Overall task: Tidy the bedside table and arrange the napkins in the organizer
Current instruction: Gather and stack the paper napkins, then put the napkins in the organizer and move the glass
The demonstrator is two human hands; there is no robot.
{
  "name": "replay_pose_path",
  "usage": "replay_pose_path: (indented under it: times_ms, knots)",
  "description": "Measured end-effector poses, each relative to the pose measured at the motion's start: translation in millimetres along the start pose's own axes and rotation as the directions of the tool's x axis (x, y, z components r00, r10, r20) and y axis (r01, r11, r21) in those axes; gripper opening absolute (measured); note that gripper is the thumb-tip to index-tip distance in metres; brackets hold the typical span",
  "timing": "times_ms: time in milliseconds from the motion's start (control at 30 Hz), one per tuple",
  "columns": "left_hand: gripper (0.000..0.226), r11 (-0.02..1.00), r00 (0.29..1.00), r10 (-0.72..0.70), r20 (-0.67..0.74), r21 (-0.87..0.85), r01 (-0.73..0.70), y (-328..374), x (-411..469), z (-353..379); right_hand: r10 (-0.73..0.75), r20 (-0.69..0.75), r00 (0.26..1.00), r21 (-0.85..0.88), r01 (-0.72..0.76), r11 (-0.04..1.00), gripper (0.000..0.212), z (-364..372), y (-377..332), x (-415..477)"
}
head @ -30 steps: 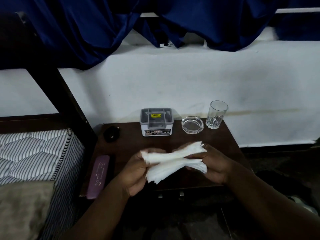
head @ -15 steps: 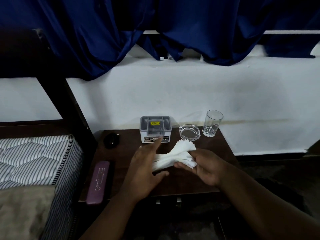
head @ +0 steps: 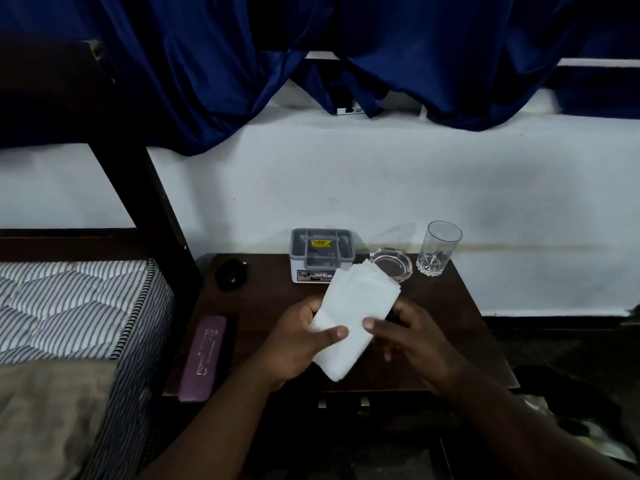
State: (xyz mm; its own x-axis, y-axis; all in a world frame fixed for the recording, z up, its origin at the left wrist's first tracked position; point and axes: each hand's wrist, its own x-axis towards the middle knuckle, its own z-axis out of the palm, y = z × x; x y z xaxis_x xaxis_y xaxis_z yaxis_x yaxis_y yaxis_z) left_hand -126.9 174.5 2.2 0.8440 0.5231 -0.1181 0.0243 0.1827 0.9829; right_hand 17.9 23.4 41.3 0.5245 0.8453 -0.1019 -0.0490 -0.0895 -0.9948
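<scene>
A stack of white napkins [head: 353, 311] is held above the dark wooden bedside table [head: 270, 296], tilted with its far end toward the organizer. My left hand [head: 298, 344] grips the stack's left side, thumb across the top. My right hand [head: 408, 337] holds the right side with thumb on top and fingers underneath. The grey and white organizer [head: 320, 252] with a yellow label stands at the table's back edge, just beyond the napkins.
A glass ashtray [head: 393, 266] and a clear drinking glass [head: 438, 249] stand right of the organizer. A small black object [head: 231, 273] lies at the back left, a purple case [head: 204, 356] along the left edge. A striped mattress [head: 69, 306] adjoins the table.
The crumpled, spread bundle of napkins has been gathered into a flat neat stack. My left hand, open half a second ago, now grips the stack again together with my right hand.
</scene>
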Motion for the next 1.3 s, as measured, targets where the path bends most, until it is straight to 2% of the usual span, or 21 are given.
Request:
replay_pose_path:
  times_ms: [67,133,200,233,267,333,400,467,567,667,733,933,1067,1300]
  knots:
    - [0.044,1.000,0.999,-0.004,0.053,0.019,0.003,0.2,3.4,-0.3,0.003,-0.046,0.999,-0.075,-0.006,0.997,0.023,6.8,-2.9,5.7]
    - [0.043,1.000,0.998,0.013,0.061,0.024,-0.014,-0.5,7.7,1.5,0.020,-0.107,0.994,-0.066,-0.027,0.997,0.019,10.5,-4.2,14.5]
    - [0.047,0.995,0.996,0.085,-0.018,0.051,-0.084,0.2,14.7,5.1,0.015,-0.176,0.984,-0.053,-0.024,0.998,0.018,12.1,-5.9,25.7]
    - [0.049,0.983,0.985,0.150,-0.090,0.119,-0.139,0.5,20.1,6.2,0.001,-0.228,0.974,-0.054,-0.013,0.998,0.018,12.2,-7.9,32.7]
    - [0.052,0.956,0.958,0.233,-0.169,0.220,-0.194,0.9,27.1,6.8,-0.019,-0.294,0.956,-0.072,-0.003,0.997,0.016,11.2,-10.1,41.6]
    - [0.055,0.843,0.861,0.430,-0.272,0.461,-0.276,4.4,41.6,5.8,-0.096,-0.433,0.896,-0.187,0.014,0.982,0.018,8.5,-19.0,60.7]
    - [0.052,0.745,0.796,0.547,-0.259,0.583,-0.323,10.9,54.7,7.1,-0.234,-0.528,0.816,-0.351,0.040,0.935,0.023,5.6,-32.1,78.7]
    - [0.052,0.744,0.812,0.534,-0.238,0.589,-0.316,20.1,65.0,14.8,-0.347,-0.575,0.740,-0.429,0.089,0.899,0.025,7.3,-45.5,96.1]
    - [0.066,0.807,0.878,0.407,-0.253,0.549,-0.217,22.3,77.7,27.6,-0.429,-0.604,0.672,-0.527,0.066,0.847,0.033,10.9,-48.9,123.1]
    - [0.074,0.800,0.906,0.352,-0.237,0.578,-0.160,8.2,86.3,31.8,-0.433,-0.602,0.671,-0.547,0.047,0.836,0.036,13.7,-40.6,143.1]
    - [0.079,0.774,0.913,0.325,-0.247,0.624,-0.107,3.9,90.3,33.0,-0.456,-0.578,0.677,-0.577,0.056,0.815,0.032,15.2,-35.6,148.9]
    - [0.077,0.687,0.929,0.296,-0.221,0.726,-0.046,1.7,103.7,33.7,-0.483,-0.488,0.727,-0.669,0.044,0.742,0.040,19.1,-17.1,154.7]
    - [0.077,0.705,0.943,0.254,-0.216,0.709,-0.028,0.0,103.4,32.9,-0.497,-0.420,0.760,-0.705,0.072,0.705,0.018,24.5,-13.9,149.5]
    - [0.082,0.700,0.944,0.260,-0.204,0.713,-0.039,2.0,106.8,30.4,-0.425,-0.405,0.809,-0.721,0.003,0.693,0.026,29.7,-12.3,148.5]
